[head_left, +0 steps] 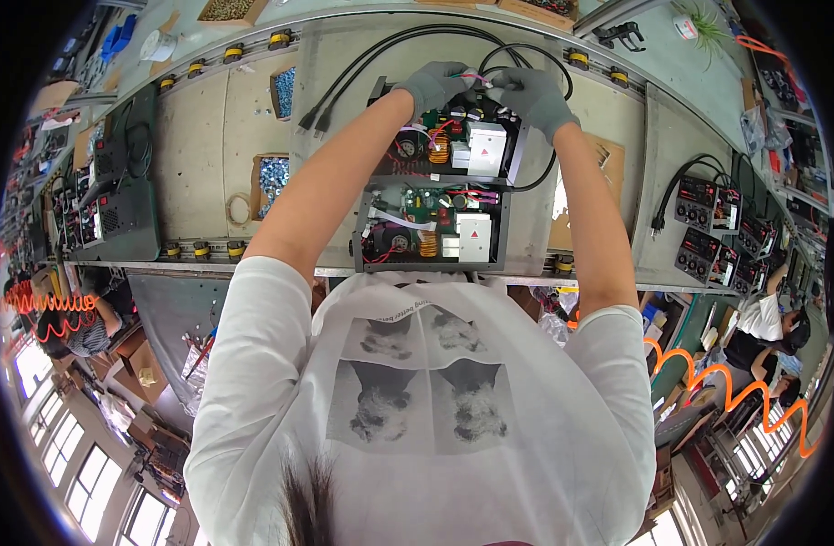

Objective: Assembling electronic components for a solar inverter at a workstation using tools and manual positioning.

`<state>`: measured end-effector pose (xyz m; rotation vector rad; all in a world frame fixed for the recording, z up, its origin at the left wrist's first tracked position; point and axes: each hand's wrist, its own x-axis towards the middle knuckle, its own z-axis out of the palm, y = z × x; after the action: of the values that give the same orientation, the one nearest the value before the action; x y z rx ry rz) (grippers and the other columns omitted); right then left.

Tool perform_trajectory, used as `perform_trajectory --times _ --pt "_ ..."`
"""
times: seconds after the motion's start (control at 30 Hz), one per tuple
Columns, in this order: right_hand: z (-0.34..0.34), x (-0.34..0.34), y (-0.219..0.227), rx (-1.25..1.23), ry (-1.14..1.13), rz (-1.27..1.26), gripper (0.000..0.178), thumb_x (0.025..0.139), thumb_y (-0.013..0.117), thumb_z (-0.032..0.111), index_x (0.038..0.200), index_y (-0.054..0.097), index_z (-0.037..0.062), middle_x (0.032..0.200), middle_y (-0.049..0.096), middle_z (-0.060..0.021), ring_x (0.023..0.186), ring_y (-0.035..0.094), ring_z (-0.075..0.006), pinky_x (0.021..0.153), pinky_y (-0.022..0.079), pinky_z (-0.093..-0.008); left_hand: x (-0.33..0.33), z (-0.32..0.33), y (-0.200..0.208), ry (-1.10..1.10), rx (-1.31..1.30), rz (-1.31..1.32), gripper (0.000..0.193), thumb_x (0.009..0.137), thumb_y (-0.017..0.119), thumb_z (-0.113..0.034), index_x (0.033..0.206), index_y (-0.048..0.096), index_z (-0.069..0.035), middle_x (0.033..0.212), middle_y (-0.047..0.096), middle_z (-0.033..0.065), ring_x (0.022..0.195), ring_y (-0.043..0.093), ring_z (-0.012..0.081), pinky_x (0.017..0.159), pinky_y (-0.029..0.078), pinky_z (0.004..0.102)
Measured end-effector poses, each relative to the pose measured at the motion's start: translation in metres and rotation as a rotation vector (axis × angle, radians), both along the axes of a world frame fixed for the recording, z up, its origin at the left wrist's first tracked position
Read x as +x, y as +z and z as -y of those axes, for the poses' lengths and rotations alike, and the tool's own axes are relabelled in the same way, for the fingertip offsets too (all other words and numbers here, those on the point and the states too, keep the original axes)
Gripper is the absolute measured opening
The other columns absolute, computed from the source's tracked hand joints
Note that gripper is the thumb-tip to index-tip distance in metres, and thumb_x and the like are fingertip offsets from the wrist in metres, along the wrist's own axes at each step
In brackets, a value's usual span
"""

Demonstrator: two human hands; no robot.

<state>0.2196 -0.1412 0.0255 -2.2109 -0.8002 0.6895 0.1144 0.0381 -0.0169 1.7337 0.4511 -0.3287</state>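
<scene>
Two open dark metal chassis with green circuit boards, copper coils and white blocks lie on the bench. The near chassis (pixel 432 227) is untouched. Both my hands, in grey gloves, reach over the far chassis (pixel 453 136). My left hand (pixel 432 85) and my right hand (pixel 532 96) meet at its far edge, pinching thin pink and white wires (pixel 479 79) between the fingertips. Black power cables (pixel 390 45) loop away from the far chassis toward the back of the bench.
Two cardboard boxes of small shiny screws (pixel 272 178) (pixel 284 89) sit to the left. Finished black units with red displays (pixel 708 223) stand at right. More units (pixel 103 200) lie at far left. Orange coiled hoses (pixel 726 382) hang at right; other people work beyond.
</scene>
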Motion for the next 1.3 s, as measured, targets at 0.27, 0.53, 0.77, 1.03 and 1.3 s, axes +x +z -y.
perform_trajectory --times 0.27,0.53,0.77,1.03,1.3 --pt "-0.03 -0.015 0.003 -0.443 0.163 0.417 0.023 0.08 0.067 0.034 0.096 0.074 0.02 0.093 0.071 -0.0108 0.091 0.066 -0.0303 0.08 0.053 -0.0398 0.001 0.002 -0.01 -0.015 0.301 0.067 0.041 0.085 0.068 -0.04 0.112 0.069 -0.01 0.098 0.071 0.0117 0.083 0.064 0.0242 0.08 0.05 0.0337" --pt "-0.021 -0.023 0.019 -0.452 0.128 0.331 0.026 0.081 0.066 0.036 0.1 0.075 0.0211 0.1 0.071 -0.0086 0.094 0.066 -0.0291 0.083 0.052 -0.0386 -0.002 0.004 0.0 -0.051 0.39 0.079 0.025 0.085 0.068 -0.02 0.108 0.07 -0.01 0.097 0.071 0.0115 0.085 0.065 0.0238 0.08 0.051 0.0337" --pt "-0.01 -0.009 -0.005 -0.341 0.085 0.119 0.032 0.08 0.068 0.037 0.107 0.074 0.0205 0.105 0.071 -0.01 0.096 0.066 -0.0283 0.086 0.051 -0.0352 0.0 0.002 -0.021 -0.031 0.37 0.134 0.035 0.079 0.075 -0.032 0.109 0.071 -0.015 0.098 0.071 0.0105 0.086 0.066 0.0268 0.082 0.051 0.0355" --pt "-0.011 -0.006 -0.017 -0.322 -0.009 0.037 0.032 0.08 0.069 0.035 0.105 0.075 0.0164 0.102 0.071 -0.012 0.095 0.067 -0.0275 0.086 0.051 -0.0341 -0.001 0.001 -0.02 -0.045 0.329 0.158 0.033 0.08 0.074 -0.032 0.108 0.07 -0.016 0.1 0.071 0.0097 0.09 0.066 0.0266 0.082 0.052 0.0355" --pt "-0.051 -0.025 0.033 -0.659 0.492 0.721 0.02 0.079 0.065 0.026 0.093 0.076 0.0156 0.092 0.072 -0.0099 0.094 0.067 -0.0269 0.082 0.05 -0.0399 0.008 0.001 -0.02 0.139 0.182 0.093 0.035 0.086 0.064 -0.025 0.12 0.063 -0.015 0.105 0.068 0.0091 0.086 0.064 0.0233 0.077 0.052 0.0346"
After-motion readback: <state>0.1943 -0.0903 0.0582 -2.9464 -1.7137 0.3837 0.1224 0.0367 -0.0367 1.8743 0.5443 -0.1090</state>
